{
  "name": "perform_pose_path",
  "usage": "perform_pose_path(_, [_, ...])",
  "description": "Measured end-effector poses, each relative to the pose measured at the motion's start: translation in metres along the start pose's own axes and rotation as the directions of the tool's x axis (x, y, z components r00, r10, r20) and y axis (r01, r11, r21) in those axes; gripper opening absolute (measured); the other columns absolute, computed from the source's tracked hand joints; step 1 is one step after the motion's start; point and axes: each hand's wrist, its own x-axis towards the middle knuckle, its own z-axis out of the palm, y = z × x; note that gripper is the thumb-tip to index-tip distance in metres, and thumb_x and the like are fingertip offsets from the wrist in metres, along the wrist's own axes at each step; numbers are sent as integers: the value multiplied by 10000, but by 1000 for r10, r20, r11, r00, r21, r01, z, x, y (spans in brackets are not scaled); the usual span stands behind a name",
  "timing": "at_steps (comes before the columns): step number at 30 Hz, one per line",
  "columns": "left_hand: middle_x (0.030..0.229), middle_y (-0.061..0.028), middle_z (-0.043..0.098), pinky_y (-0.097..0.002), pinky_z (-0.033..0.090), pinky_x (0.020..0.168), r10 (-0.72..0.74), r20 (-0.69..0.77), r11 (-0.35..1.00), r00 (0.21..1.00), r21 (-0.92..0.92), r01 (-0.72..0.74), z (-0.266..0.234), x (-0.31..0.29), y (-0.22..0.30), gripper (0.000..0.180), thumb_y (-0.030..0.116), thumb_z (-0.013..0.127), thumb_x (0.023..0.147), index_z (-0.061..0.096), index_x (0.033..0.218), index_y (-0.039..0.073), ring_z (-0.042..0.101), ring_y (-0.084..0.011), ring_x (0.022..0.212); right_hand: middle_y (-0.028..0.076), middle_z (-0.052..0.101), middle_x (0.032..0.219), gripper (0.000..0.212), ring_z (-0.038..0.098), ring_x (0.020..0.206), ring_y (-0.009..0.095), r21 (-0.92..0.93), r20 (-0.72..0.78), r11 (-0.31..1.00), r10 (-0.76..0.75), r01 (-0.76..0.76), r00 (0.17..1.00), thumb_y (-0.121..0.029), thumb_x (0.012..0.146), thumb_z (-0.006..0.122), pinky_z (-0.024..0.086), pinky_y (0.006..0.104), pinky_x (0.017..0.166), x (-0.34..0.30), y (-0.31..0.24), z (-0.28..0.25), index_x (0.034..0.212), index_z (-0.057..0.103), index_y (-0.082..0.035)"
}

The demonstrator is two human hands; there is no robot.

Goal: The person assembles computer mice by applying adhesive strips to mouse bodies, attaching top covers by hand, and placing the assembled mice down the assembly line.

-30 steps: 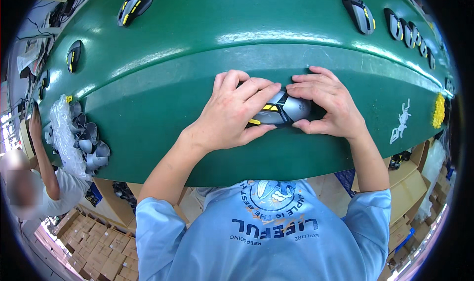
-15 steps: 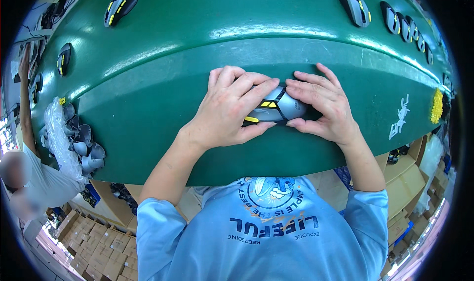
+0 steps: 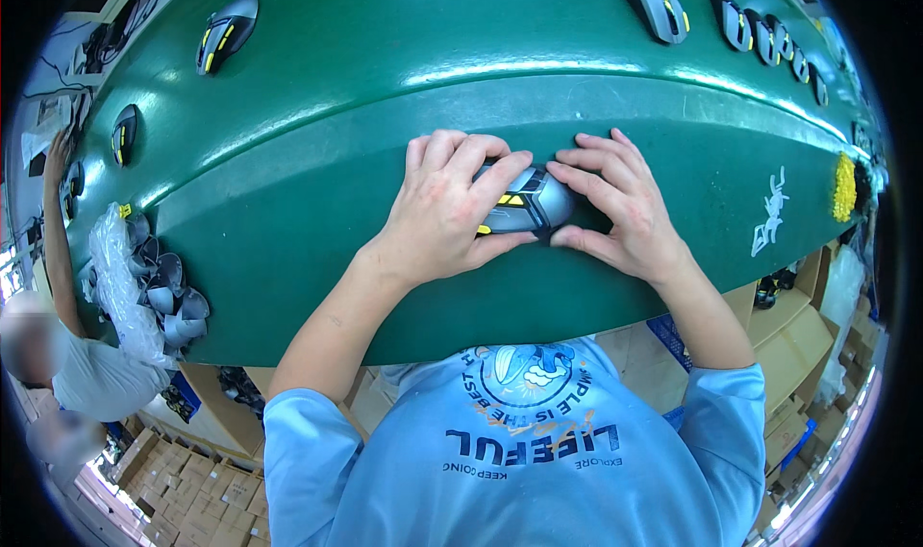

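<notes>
A grey and black computer mouse [image 3: 548,199] with yellow side parts rests on the green near work surface in front of me. My left hand [image 3: 444,201] is closed on its left end, fingers along the far side and thumb along the near side. That hand hides much of the mouse. At the rounded right end, my right hand [image 3: 620,206] has fingertips and thumb tip touching opposite edges, with the palm held off it. The right hand's other fingers are spread.
On the green belt beyond are a single mouse [image 3: 654,7], a row of mice [image 3: 764,39] and another mouse [image 3: 228,36]. Grey shell parts [image 3: 165,287] lie by a clear plastic bag [image 3: 123,278] at left. Yellow pieces [image 3: 844,189] sit far right. A co-worker's arm [image 3: 56,230] reaches in.
The mice on the far belt have moved left. Both my hands and the held mouse have shifted slightly left, and the right hand's fingers sit looser around its end.
</notes>
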Motion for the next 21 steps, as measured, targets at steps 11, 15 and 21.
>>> perform_pose_path(11, [1263, -89, 637, -468, 409, 996, 49, -48, 998, 998, 48, -47, 4, 13, 2, 781, 416, 959, 699, 702, 1369, 106, 549, -321, 1168, 20, 589, 995, 616, 520, 964, 258, -45, -124, 999, -31, 26, 992, -561, 806, 836, 407, 414, 907, -3, 17, -1, 1342, 789, -262])
perform_pose_path(15, [1264, -91, 636, -471, 408, 999, 61, -66, 997, 996, 53, -57, 5, 11, 4, 765, 425, 955, 714, 707, 1362, 104, 550, -322, 1166, 17, 562, 928, 677, 489, 907, 265, -103, -47, 994, 13, -17, 999, -598, 789, 829, 402, 415, 869, -15, 18, -2, 1366, 775, -246])
perform_pose_path(21, [1270, -102, 633, -490, 399, 1034, 10, -99, 998, 995, 60, -4, 11, -3, 6, 769, 434, 958, 715, 701, 1356, 96, 533, -343, 1195, 69, 634, 1078, 791, 542, 989, 305, 22, -173, 1000, -11, 15, 985, -553, 848, 826, 442, 429, 885, 0, 6, -3, 1526, 643, -189])
